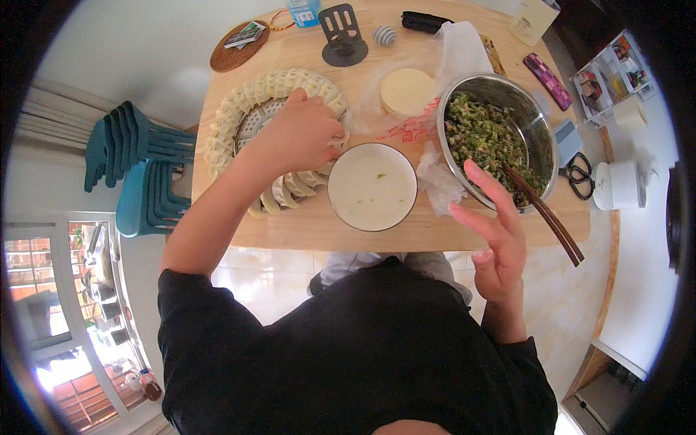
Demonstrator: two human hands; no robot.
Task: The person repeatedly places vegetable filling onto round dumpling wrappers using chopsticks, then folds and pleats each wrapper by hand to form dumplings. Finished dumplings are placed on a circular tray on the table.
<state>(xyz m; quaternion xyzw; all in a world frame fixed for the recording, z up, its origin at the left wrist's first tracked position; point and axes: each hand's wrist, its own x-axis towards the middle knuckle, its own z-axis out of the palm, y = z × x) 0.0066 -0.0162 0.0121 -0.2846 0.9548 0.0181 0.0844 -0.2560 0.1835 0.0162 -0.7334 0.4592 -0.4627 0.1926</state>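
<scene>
My left hand [307, 133] reaches over a ring of folded dumplings [228, 111] laid around a round perforated metal steamer tray [251, 122]. Its thumb and a finger pinch a pale dumpling [341, 142] at the ring's right side, partly hidden by the hand. Below and to the right of that hand stands a dark-rimmed bowl of cloudy white liquid [372, 187] with green bits in it. My right hand [497, 234] is raised with fingers apart, holding nothing, by the near edge of a steel bowl [443, 125] of chopped green filling [478, 136]. Wooden chopsticks [549, 220] lean in the filling.
Round dumpling wrappers [406, 91] lie stacked on a plastic bag [370, 109]. Crumpled plastic [441, 182] sits between the bowls. Further back are a black slotted turner [343, 35], a striped ball [384, 35], a woven mat [234, 54] and a phone [547, 81]. Scissors [579, 176] lie at right.
</scene>
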